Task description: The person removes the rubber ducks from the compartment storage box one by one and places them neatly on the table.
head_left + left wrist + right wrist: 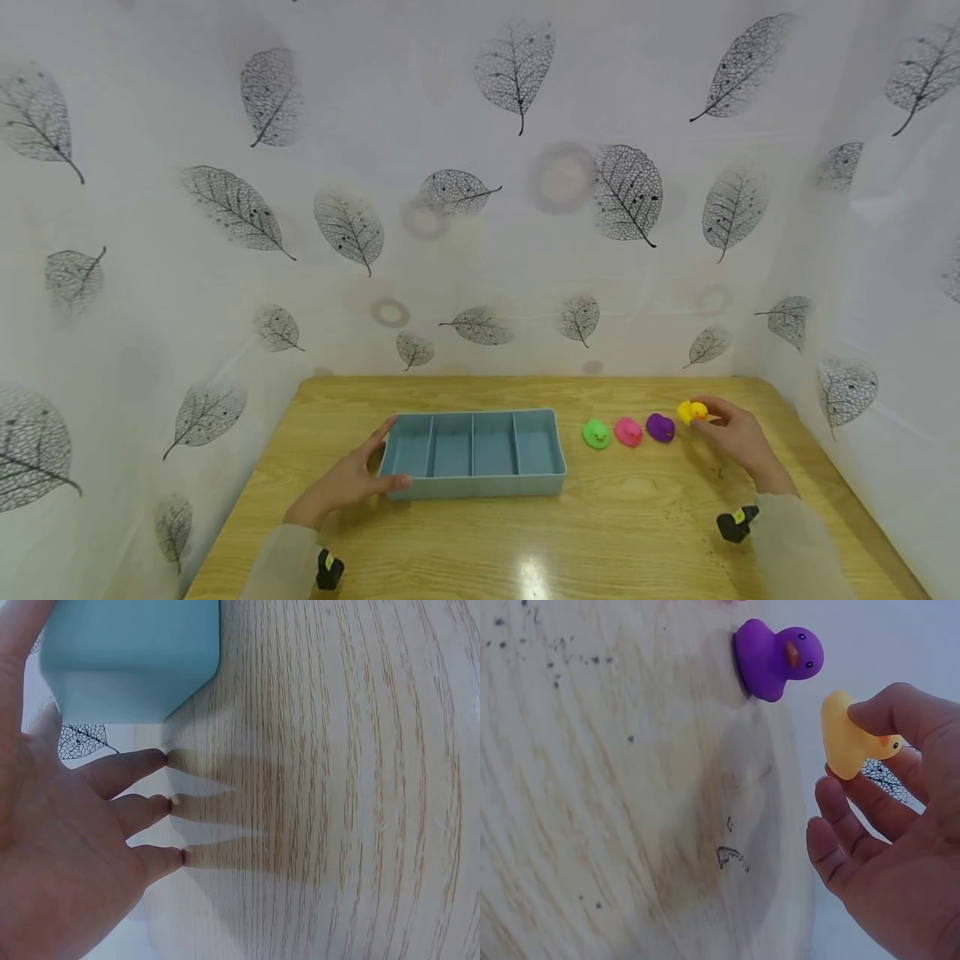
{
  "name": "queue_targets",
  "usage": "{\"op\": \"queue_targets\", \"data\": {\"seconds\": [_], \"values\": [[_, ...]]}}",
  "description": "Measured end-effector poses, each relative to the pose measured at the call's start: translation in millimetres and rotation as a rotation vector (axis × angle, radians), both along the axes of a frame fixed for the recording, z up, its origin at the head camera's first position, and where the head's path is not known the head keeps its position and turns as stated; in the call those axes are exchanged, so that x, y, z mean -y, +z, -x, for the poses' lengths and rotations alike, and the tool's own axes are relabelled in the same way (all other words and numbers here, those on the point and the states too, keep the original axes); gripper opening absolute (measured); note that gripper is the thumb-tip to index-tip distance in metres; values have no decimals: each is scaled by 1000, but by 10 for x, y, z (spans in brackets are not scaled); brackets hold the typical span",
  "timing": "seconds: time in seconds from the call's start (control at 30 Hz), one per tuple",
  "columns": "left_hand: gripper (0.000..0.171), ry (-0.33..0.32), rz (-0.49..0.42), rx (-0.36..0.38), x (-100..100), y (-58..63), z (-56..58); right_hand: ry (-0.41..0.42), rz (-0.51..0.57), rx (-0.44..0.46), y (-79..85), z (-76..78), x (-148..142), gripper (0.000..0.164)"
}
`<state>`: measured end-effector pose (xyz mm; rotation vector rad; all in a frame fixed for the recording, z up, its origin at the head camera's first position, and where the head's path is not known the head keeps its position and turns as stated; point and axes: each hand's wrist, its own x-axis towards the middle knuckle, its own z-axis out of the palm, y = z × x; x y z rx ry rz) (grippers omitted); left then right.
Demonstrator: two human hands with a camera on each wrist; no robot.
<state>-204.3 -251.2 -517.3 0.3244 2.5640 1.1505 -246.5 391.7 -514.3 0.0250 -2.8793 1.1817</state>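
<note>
My left hand (348, 479) holds the left end of a blue-grey divided box (487, 487), thumb along the front wall and forefinger near the back corner. In the left wrist view, the other fingers (139, 814) spread down to the tabletop beside the box (135, 652). A yellow rubber duck (691, 412) is pinched between the thumb and fingers of my right hand (738, 433); the right wrist view shows this duck (840, 739) raised off the table. Just left of it sits a purple duck (661, 427), then a pink duck (628, 432) and a green duck (596, 434), in a row.
The box has several compartments side by side, with bare floors. It stands on a wooden table (600, 533) left of the ducks. A white leaf-printed sheet (480, 250) rises behind the table and along both sides.
</note>
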Motion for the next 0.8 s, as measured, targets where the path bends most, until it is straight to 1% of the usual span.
{"op": "queue_targets", "data": {"seconds": [0.2,0.53,0.7,0.8], "values": [[111,1,5,-4,0,2,0,22,-32,27,-34,10,-23,50],[110,-7,-1,-6,8,-20,3,54,-79,36,-95,30,-20,48],[110,-9,3,-7,13,-20,0,51,-89,62,-155,41,-36,51],[109,-7,3,-6,12,-17,0,43,-92,55,-184,55,-49,51]]}}
